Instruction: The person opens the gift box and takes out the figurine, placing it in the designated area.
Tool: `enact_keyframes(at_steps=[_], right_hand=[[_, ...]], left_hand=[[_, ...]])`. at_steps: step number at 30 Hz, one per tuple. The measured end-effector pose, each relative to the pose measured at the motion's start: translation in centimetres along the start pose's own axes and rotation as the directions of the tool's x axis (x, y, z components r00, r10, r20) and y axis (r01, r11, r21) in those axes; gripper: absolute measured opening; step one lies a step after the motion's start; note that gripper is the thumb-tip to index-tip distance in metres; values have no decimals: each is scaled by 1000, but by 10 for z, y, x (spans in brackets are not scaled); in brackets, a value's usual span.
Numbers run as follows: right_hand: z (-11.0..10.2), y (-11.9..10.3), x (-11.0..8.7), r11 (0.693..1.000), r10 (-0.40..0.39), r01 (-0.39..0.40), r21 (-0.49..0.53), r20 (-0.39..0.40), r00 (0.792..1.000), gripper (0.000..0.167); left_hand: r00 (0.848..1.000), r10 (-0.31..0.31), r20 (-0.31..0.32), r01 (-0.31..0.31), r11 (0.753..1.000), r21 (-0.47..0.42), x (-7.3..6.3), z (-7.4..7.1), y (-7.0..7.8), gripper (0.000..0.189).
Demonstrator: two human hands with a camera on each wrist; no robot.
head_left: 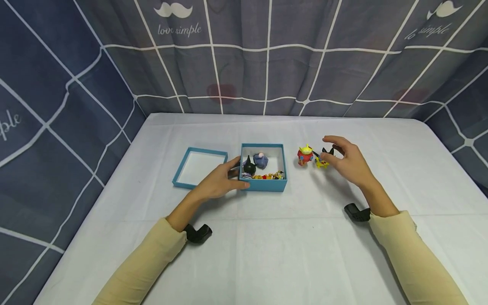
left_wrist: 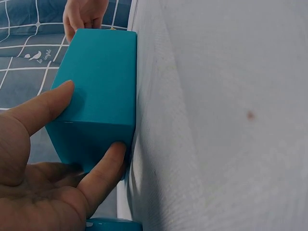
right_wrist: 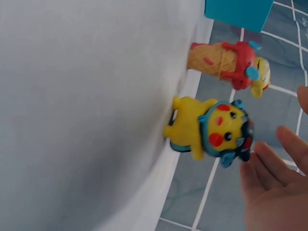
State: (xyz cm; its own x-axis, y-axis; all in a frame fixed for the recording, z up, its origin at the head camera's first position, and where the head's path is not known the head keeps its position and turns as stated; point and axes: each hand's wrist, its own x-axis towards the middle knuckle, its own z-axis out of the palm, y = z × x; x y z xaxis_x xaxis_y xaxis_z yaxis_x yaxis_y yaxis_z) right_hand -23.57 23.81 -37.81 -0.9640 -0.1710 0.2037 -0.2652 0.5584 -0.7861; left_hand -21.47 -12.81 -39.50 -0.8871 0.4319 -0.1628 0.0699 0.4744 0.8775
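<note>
On the white table stands a blue box (head_left: 265, 185) without its lid, with several small figures inside. My left hand (head_left: 219, 180) grips the box's left front corner, thumb (left_wrist: 48, 103) on the front face and fingers on the left side. To the right, a yellow toy figure (right_wrist: 191, 126) with red cheeks and a dark hood stands on the table. My right hand (head_left: 348, 162) is at that figure, its extended fingers (right_wrist: 269, 168) at the hood and partly hiding it in the head view. Beside it stands a red figure (head_left: 305, 156) with a yellow-green head and cone-like base.
The blue-rimmed lid (head_left: 200, 167) lies left of the box, white inside facing up. A dark-headed figure (head_left: 249, 166), a blue-grey figure (head_left: 261, 160) and several small yellow ones (head_left: 268, 176) are in the box. A gridded curtain (head_left: 244, 72) encloses the table's back and sides.
</note>
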Motion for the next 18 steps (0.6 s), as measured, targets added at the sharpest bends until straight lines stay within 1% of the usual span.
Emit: enact_keyframes(at_steps=[5,11,14,16,18], right_hand=[[3,-9,-2,998,-63,64,17,-68,996,45],[11,-27,-7,990,-142,144,7,-134,981,38],[17,-37,-10,983,-183,183,-7,-132,974,34],[22,-44,-12,980,-195,197,7,-111,974,31],[27,-49,-13,978,-205,208,32,-74,976,28]], left_hand=[[1000,-1,2,1,1000,-5,-1,0,1,95],[1000,-2,1,2,1000,0,0,0,0,95],[1000,0,1,0,1000,0,0,0,-1,95],[1000,0,1,0,1000,0,0,0,-2,95],[1000,2,2,-2,1000,-5,0,0,-2,95]])
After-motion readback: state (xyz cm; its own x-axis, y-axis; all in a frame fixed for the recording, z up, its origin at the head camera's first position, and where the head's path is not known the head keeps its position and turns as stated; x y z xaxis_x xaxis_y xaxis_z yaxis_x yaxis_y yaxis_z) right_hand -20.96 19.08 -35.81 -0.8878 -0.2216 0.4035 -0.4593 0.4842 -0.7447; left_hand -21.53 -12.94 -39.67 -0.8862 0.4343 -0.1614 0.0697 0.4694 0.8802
